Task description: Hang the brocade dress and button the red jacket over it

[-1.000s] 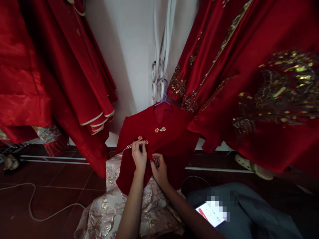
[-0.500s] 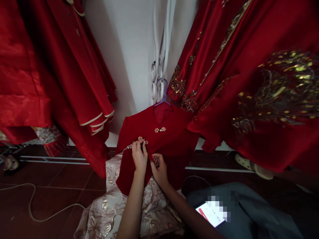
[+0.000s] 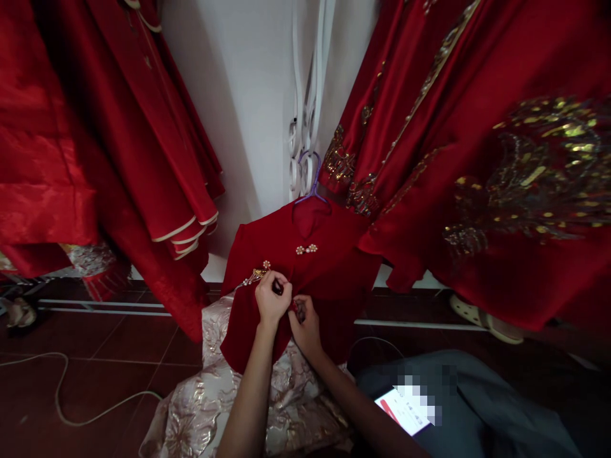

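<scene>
A red jacket (image 3: pixel 329 267) hangs in front of me on a purple hanger (image 3: pixel 315 188). A flower-shaped beaded clasp (image 3: pixel 306 249) sits below its collar. More beaded ornament (image 3: pixel 258 274) lies on the jacket just beyond my left hand. My left hand (image 3: pixel 273 298) is closed, fingertips curled together at the front of the jacket; what they grip is hidden. Close beside it on the right, my right hand (image 3: pixel 305 326) pinches the jacket's front edge between thumb and fingers. Pale shiny patterned fabric (image 3: pixel 191 407) spreads beneath the jacket and my forearms.
Red garments (image 3: pixel 143 127) hang at the left, and sequinned red garments (image 3: pixel 477 159) at the right. White straps or hangers (image 3: pixel 305 95) hang by the wall. A lit phone (image 3: pixel 403 410) rests at lower right. A cable (image 3: pixel 62 394) runs over the tiled floor.
My left hand has moved slightly right and down from the beaded ornament, and its fingers have curled in towards my right hand. My right hand stays in place.
</scene>
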`<action>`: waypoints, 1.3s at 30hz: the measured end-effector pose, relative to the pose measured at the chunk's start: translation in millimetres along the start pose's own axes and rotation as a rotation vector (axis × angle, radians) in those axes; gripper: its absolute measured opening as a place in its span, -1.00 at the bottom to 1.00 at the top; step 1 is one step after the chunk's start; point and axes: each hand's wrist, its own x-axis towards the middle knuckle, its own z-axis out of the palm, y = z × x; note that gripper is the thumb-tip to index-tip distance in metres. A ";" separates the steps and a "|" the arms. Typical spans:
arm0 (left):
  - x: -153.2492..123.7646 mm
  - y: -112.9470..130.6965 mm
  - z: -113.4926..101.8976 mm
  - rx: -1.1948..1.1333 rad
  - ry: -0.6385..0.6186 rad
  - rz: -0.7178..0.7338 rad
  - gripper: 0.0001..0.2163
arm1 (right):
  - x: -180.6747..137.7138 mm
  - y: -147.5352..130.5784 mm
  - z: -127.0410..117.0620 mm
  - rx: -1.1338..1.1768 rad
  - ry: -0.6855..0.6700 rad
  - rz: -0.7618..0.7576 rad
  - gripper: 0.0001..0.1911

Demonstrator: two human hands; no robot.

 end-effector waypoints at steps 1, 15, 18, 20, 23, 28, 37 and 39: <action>7.4 7.1 -0.4 0.023 -0.039 0.037 -0.90 | -0.1 0.0 -0.6 -0.005 0.007 -0.002 -0.79; 88.5 46.2 12.0 0.517 -0.384 0.650 -0.82 | 0.5 3.6 -2.6 0.032 -0.031 0.053 -0.89; 90.5 46.0 16.3 0.535 -0.415 0.744 -0.83 | -0.4 5.6 -2.3 0.052 -0.026 0.053 -0.85; 92.6 44.0 18.0 0.565 -0.442 0.776 -0.82 | -0.7 6.5 -2.4 0.060 -0.017 0.044 -0.81; 95.0 40.2 16.6 0.583 -0.445 0.762 -0.83 | -0.7 6.9 -3.1 0.047 -0.001 0.030 -0.79; 93.7 38.7 10.7 0.565 -0.452 0.752 -0.85 | -1.0 6.5 -3.9 0.039 -0.015 0.054 -0.79; 95.3 46.7 5.6 0.499 -0.473 0.758 -0.83 | -0.8 2.5 -2.7 0.069 -0.033 0.058 -0.81; 95.9 48.2 4.7 0.541 -0.467 0.772 -0.80 | -3.6 -2.0 -3.6 0.049 -0.024 0.050 -0.81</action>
